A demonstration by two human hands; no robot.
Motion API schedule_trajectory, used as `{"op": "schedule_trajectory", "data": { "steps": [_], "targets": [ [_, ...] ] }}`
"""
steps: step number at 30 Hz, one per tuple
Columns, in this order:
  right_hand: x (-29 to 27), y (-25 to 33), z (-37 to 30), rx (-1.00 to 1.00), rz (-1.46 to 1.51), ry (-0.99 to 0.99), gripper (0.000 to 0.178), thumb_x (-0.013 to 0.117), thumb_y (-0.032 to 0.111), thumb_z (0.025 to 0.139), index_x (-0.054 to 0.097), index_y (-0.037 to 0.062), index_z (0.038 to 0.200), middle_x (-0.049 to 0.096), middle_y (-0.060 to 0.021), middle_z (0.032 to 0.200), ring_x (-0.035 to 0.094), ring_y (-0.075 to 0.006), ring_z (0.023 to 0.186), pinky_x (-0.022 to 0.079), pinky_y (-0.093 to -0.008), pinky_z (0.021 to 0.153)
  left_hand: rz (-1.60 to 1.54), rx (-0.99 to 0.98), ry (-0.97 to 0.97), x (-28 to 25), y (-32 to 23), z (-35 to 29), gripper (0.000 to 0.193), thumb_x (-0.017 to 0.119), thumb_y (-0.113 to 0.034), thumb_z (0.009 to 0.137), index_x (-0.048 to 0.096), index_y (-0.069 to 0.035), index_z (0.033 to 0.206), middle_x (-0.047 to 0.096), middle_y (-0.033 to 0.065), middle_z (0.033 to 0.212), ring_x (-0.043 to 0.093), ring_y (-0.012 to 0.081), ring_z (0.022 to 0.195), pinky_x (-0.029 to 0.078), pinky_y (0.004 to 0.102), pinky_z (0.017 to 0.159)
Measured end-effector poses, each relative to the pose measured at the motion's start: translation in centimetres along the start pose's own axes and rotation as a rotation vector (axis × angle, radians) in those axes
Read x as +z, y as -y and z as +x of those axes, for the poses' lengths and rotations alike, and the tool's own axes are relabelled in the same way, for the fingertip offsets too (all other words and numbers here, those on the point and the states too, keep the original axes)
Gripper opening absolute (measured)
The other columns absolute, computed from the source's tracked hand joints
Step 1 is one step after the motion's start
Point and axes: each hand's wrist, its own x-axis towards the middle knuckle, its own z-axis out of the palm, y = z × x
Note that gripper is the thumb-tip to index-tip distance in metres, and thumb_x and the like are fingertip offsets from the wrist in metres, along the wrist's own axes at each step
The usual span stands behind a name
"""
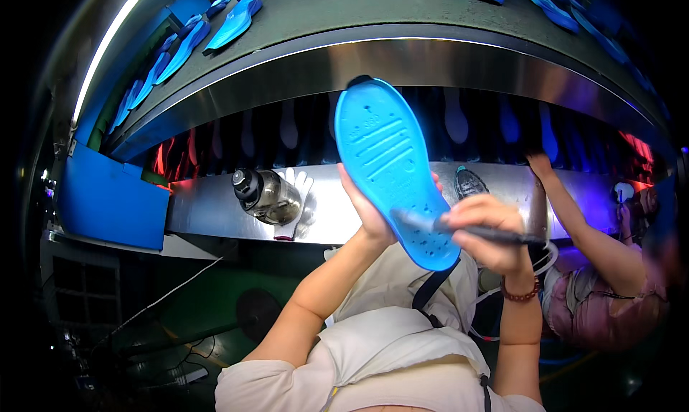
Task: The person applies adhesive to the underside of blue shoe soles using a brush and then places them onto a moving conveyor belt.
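Observation:
A bright blue shoe sole [384,146] stands tilted in front of me, its moulded face with raised bars and small holes toward me. Something black [359,80] shows at its upper end. My left hand [373,214] grips the sole from behind, palm beneath it and fingertips just showing at the far edge. In my right hand [495,218] is a brush with a black handle [506,235], held between closed fingers. Its blurred tip [413,219] is over the lower part of the sole; whether it touches cannot be made out.
A dark bottle [267,198] and a white glove [305,189] lie on the metal ledge [330,197]. A small black container [470,182] sits right of the sole. Blue soles [237,24] rest on the belt [380,6] above. At right, a co-worker's arm [581,225] reaches toward hanging sole-shaped pieces.

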Motion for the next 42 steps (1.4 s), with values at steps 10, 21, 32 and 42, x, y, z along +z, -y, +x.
{"op": "schedule_trajectory", "data": {
  "steps": [10,21,32,42],
  "targets": [
    [0.0,0.5,-1.3,-0.059,0.075,0.153,0.021,0.069,-0.003,0.067,0.067,-0.0004,0.087,0.067,-0.0124,0.087,0.063,-0.0229,0.085,0.050,-0.0306,0.078,-0.081,0.113,0.051,0.3,-2.5,0.6,0.102,0.013,-0.084,0.070,0.045,-0.002,0.120,0.058,0.0219,0.099,0.060,0.0338,0.085,0.049,0.0463,0.077],
    [-0.8,-1.7,-1.9,0.119,0.552,0.080,0.022,0.067,-0.004,0.069,0.066,-0.0029,0.091,0.066,-0.0152,0.094,0.060,-0.0248,0.095,0.045,-0.0338,0.088,-0.023,0.078,0.049,1.3,-3.6,0.9,0.101,0.011,-0.082,0.073,0.040,-0.002,0.127,0.056,0.0245,0.106,0.059,0.0363,0.091,0.050,0.0472,0.079],
    [0.1,0.8,-1.2,0.091,0.220,0.199,0.021,0.068,-0.003,0.071,0.067,-0.0024,0.093,0.067,-0.0155,0.090,0.066,-0.0189,0.079,0.051,-0.0256,0.074,-0.064,-0.159,0.313,-2.2,-1.7,-1.1,0.059,0.040,-0.040,0.089,0.035,-0.001,0.133,0.049,0.0185,0.125,0.053,0.0277,0.110,0.041,0.0409,0.096],
    [-3.0,1.8,-0.7,-0.018,0.195,0.531,0.023,0.068,-0.001,0.072,0.066,0.0005,0.095,0.066,-0.0149,0.096,0.065,-0.0246,0.091,0.051,-0.0308,0.082,0.258,-0.719,0.254,0.4,-4.3,-0.5,0.062,0.047,-0.040,0.086,0.037,0.000,0.132,0.052,0.0192,0.120,0.055,0.0272,0.107,0.043,0.0367,0.092]
  ]
}}
